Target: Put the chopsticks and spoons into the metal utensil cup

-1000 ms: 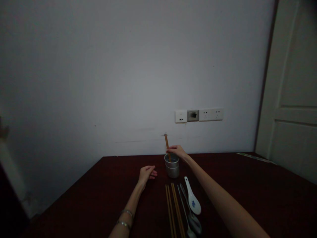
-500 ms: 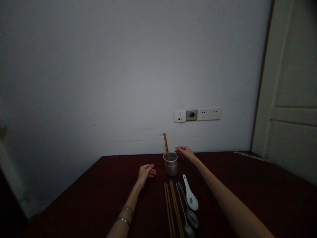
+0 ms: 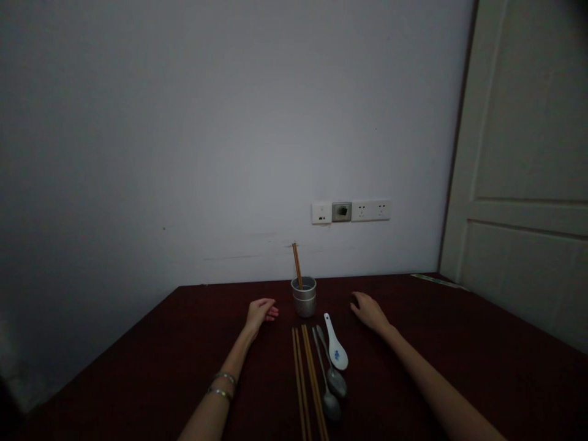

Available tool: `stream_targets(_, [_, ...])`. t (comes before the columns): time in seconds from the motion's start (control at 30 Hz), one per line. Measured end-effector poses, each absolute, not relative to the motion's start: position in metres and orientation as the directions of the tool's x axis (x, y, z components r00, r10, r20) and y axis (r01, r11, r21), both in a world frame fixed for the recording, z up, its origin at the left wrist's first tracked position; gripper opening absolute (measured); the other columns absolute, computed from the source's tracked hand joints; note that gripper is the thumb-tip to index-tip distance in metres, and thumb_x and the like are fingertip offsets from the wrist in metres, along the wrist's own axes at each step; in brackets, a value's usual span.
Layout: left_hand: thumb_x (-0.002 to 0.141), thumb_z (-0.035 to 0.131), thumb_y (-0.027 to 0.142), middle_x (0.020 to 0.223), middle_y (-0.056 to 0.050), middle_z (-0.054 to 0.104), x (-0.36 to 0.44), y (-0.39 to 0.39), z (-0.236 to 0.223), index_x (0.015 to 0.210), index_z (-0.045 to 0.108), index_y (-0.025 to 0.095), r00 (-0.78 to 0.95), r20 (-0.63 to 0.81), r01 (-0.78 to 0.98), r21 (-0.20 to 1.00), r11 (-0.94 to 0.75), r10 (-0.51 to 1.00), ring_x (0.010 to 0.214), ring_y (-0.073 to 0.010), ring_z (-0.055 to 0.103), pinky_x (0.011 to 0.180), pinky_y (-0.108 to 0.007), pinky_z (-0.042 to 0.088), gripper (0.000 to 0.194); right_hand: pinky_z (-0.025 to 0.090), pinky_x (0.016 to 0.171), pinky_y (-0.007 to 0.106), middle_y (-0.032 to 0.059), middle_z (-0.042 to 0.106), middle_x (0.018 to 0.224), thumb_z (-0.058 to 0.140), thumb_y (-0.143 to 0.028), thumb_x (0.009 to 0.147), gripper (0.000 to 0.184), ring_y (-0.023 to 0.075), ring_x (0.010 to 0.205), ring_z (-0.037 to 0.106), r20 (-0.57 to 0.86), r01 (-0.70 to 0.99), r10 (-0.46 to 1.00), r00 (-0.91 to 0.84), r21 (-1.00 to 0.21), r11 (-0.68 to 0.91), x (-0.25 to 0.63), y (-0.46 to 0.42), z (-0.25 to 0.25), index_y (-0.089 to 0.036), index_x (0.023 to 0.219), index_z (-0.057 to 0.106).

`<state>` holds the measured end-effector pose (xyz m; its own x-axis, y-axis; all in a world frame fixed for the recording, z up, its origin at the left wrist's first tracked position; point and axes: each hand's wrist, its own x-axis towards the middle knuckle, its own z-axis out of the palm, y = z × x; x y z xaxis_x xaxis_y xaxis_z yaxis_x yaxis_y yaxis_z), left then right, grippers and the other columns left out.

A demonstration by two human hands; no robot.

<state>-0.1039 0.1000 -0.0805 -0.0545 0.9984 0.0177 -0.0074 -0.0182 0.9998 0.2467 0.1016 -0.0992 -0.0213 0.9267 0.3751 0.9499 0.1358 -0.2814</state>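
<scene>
A round, dull-metal cup (image 3: 304, 304) stands near the desk's (image 3: 160, 355) far edge, slim wooden chopsticks (image 3: 297, 266) leaning inside. The left hand (image 3: 261, 313) and right hand (image 3: 370, 312), loosely bent and released, flank it. Toward the near edge lie straight sticks (image 3: 314, 380), two metal spoons (image 3: 331, 405) and a smooth white spoon (image 3: 338, 355).

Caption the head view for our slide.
Left hand and right hand flank a metal cup holding chopsticks; three spoons lie nearer.
</scene>
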Motion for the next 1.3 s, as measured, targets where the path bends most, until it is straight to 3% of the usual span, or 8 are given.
stream_targets(0.23, [0.071, 0.057, 0.026, 0.059, -0.006, 0.063, -0.103, 0.101, -0.081, 0.078, 0.059, 0.009, -0.06, 0.027, 0.029, 0.999, -0.026, 0.998, 0.049, -0.0111, 0.059, 0.044, -0.019, 0.044, 0.018, 0.029, 0.096, 0.039, 0.0148, 0.051, 0.122, 0.035, -0.029, 0.082, 0.04, 0.0246, 0.116, 0.042, 0.372, 0.977, 0.928, 0.027, -0.204, 0.053, 0.235, 0.082, -0.11, -0.01, 0.114, 0.053])
stream_targets(0.53, [0.073, 0.048, 0.019, 0.054, -0.003, 0.061, -0.09, 0.098, -0.079, 0.071, 0.059, 0.009, -0.02, 0.017, 0.257, 0.966, -0.011, 1.0, 0.044, -0.008, 0.053, 0.044, -0.017, 0.039, 0.014, 0.032, 0.094, 0.035, 0.0139, 0.054, 0.118, 0.036, -0.029, 0.081, 0.038, 0.0231, 0.112, 0.047, 0.41, 0.971, 0.912, 0.024, -0.228, 0.077, 0.236, 0.081, -0.108, -0.012, 0.107, 0.058])
stream_targets(0.73, [0.07, 0.049, 0.02, 0.063, -0.005, 0.064, -0.093, 0.088, -0.07, 0.07, 0.06, 0.01, 0.023, 0.011, 0.35, 0.936, -0.018, 1.0, 0.053, -0.0089, 0.057, 0.052, -0.018, 0.043, 0.015, 0.031, 0.095, 0.033, 0.0131, 0.054, 0.118, 0.036, -0.028, 0.081, 0.037, 0.0218, 0.112, 0.047, 0.425, 0.967, 0.904, 0.036, -0.243, 0.075, 0.235, 0.078, -0.107, -0.012, 0.106, 0.059])
stream_targets(0.87, [0.066, 0.05, 0.018, 0.061, -0.003, 0.063, -0.095, 0.071, -0.058, 0.065, 0.061, 0.01, 0.04, -0.003, 0.589, 0.808, -0.021, 0.999, 0.052, -0.0096, 0.056, 0.049, -0.018, 0.042, 0.014, 0.031, 0.095, 0.034, 0.0133, 0.055, 0.117, 0.036, -0.026, 0.081, 0.037, 0.0219, 0.112, 0.047, 0.433, 0.965, 0.901, 0.036, -0.248, 0.08, 0.234, 0.077, -0.108, -0.012, 0.106, 0.059])
stream_targets(0.97, [0.063, 0.049, 0.017, 0.058, -0.002, 0.061, -0.091, 0.053, -0.05, 0.063, 0.061, 0.011, 0.022, -0.104, 0.731, 0.68, 0.054, 0.994, 0.042, -0.008, 0.05, 0.041, -0.018, 0.039, 0.013, 0.03, 0.095, 0.034, 0.014, 0.055, 0.117, 0.036, -0.025, 0.081, 0.037, 0.0218, 0.113, 0.046, 0.427, 0.965, 0.903, 0.039, -0.251, 0.077, 0.234, 0.077, -0.109, -0.012, 0.107, 0.059])
stream_targets(1.17, [0.061, 0.052, 0.025, 0.057, -0.004, 0.061, -0.069, 0.017, -0.038, 0.059, 0.061, 0.012, 0.157, -0.16, 0.831, 0.554, -0.043, 0.975, 0.039, -0.009, 0.049, 0.039, -0.019, 0.039, 0.015, 0.031, 0.094, 0.033, 0.0142, 0.055, 0.117, 0.037, -0.024, 0.08, 0.037, 0.0219, 0.111, 0.047, 0.403, 0.967, 0.915, 0.02, -0.241, 0.085, 0.236, 0.076, -0.107, -0.011, 0.106, 0.059])
stream_targets(1.3, [0.063, 0.054, 0.03, 0.053, -0.005, 0.062, -0.054, 0.003, -0.03, 0.054, 0.06, 0.014, 0.12, -0.12, 0.898, 0.436, -0.057, 0.985, 0.044, -0.0135, 0.055, 0.046, -0.023, 0.043, 0.019, 0.033, 0.093, 0.032, 0.0148, 0.056, 0.115, 0.037, -0.024, 0.08, 0.037, 0.0219, 0.109, 0.049, 0.403, 0.97, 0.915, 0.004, -0.224, 0.094, 0.235, 0.073, -0.104, -0.01, 0.106, 0.059])
